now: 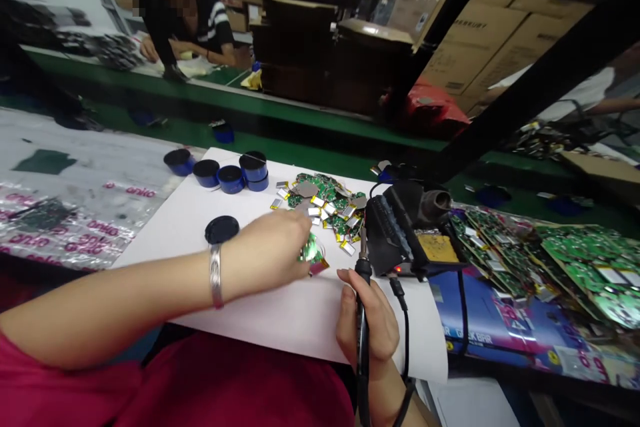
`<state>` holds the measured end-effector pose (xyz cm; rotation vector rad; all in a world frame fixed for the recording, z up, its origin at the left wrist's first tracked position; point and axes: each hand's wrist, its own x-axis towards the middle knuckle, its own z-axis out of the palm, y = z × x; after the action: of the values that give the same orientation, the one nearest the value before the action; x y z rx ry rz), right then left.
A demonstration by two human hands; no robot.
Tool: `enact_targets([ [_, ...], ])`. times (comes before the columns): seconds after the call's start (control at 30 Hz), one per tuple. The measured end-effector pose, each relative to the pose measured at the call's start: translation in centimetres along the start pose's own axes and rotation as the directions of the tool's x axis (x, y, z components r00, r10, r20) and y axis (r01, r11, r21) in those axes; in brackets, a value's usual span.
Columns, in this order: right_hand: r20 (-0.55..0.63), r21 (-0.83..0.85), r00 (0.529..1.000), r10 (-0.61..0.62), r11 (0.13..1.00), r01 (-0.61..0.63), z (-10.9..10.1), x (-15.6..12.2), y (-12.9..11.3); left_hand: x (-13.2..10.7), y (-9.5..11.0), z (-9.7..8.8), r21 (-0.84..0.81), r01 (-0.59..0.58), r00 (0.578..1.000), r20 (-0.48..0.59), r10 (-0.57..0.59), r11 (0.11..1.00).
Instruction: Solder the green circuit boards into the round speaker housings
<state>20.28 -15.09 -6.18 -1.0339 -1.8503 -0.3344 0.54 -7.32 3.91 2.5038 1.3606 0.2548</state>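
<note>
A small circuit board [313, 251] lies on the white sheet [280, 327], poking out from under the fingers of the left hand [273, 247]. That hand is curled over it; I cannot tell if it pinches the board or only touches it. The right hand [373, 320] is wrapped around a soldering iron [363, 280], with the thin metal tip pointing up and away. The step in hand looks like getting one board ready beside the iron. I think the next move calls for a steady board and fingers away from the tip, which may be hot.

Just behind the board is a messy heap of green circuit boards [317, 181], bumpy and shiny. Flat silver batteries [347, 248] with yellow ends lie among them. Near the left wrist sits a round black cup [223, 229]. Farther back are smooth blue cups [231, 180], round and dark inside, two of them stacked.

Beside the heap, on the right, is a chunky black soldering stand [387, 227] with a rough yellow sponge [437, 247]. Past it, big flat board panels [590, 260] rest by slick blue printed wrapping [480, 320]. Crinkly clear plastic [95, 227] covers the left side. Across the green bench [295, 127] sits another person [215, 27], and brown cardboard boxes [480, 40] are piled up.
</note>
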Motion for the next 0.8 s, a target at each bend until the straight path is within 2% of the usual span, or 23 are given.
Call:
enact_targets([
  [0.1, -0.021, 0.017, 1.000, -0.011, 1.000, 0.011, 0.7, -0.4, 0.6, 4.5, -1.7, -2.9, 0.074, 0.095, 0.991, -0.100, -0.087, 0.993],
  [0.2, -0.044, 0.020, 0.998, -0.051, 0.998, 0.052, 1.1, -0.6, 0.8, 10.0, -3.8, -4.4, 0.111, 0.165, 0.974, -0.175, -0.144, 0.980],
  [0.33, -0.062, -0.019, 0.993, -0.104, 0.995, 0.103, 1.2, -0.8, 1.1, 16.0, -6.6, -4.3, 0.114, 0.257, 0.955, -0.185, -0.233, 0.960],
  [0.43, -0.070, -0.017, 0.992, -0.104, 0.995, 0.103, 1.3, -0.8, 1.2, 18.7, -8.1, -3.7, 0.093, 0.306, 0.944, -0.162, -0.289, 0.948],
  [0.53, -0.097, -0.012, 0.991, -0.093, 0.996, 0.092, 1.4, -0.7, 1.2, 20.0, -9.0, -3.2, 0.061, 0.329, 0.934, -0.166, -0.316, 0.942],
  [0.63, -0.128, -0.030, 0.988, -0.091, 0.996, 0.088, 1.4, -0.8, 1.3, 20.2, -9.3, -3.2, 0.030, 0.333, 0.924, -0.208, -0.320, 0.942],
  [0.73, -0.125, -0.037, 0.990, -0.059, 0.998, 0.055, 1.5, -1.2, 1.5, 18.5, -9.4, -4.0, -0.002, 0.311, 0.905, -0.304, -0.297, 0.950],
  [0.8, -0.122, -0.024, 0.992, -0.009, 1.000, 0.006, 1.5, -1.1, 1.5, 16.2, -9.3, -4.7, -0.023, 0.280, 0.886, -0.378, -0.268, 0.960],
])
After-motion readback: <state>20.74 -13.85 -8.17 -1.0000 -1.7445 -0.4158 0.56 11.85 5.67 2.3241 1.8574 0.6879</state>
